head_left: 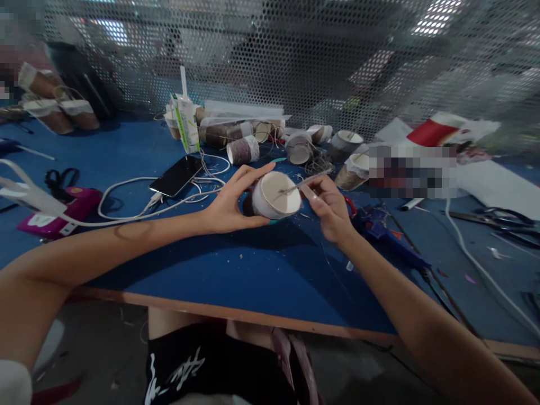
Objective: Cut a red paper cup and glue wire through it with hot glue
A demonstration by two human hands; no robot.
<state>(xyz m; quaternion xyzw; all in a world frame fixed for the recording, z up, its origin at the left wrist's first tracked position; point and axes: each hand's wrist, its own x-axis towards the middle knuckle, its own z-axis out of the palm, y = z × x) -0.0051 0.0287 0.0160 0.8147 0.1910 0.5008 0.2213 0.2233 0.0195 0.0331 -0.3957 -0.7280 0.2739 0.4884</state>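
Note:
A paper cup (276,194) with a pale inside and a dark band on its side is tilted with its opening toward me. My left hand (234,203) is wrapped round it from the left, thumb below and fingers above. At the cup's right, my right hand (327,205) pinches a thin greyish cord (301,183) between thumb and fingers. The cord reaches over the rim into the cup's opening. Behind the hands lie several wrapped cups, among them one with a brown band (243,151), and a tangle of cord (319,163).
On the blue table (236,270), a phone (177,175) with white cables and a magenta power strip (63,211) lie left. A drink carton (185,124) stands behind. A blue glue gun (392,239) and scissors (498,220) lie right. Perforated metal (270,56) rises behind.

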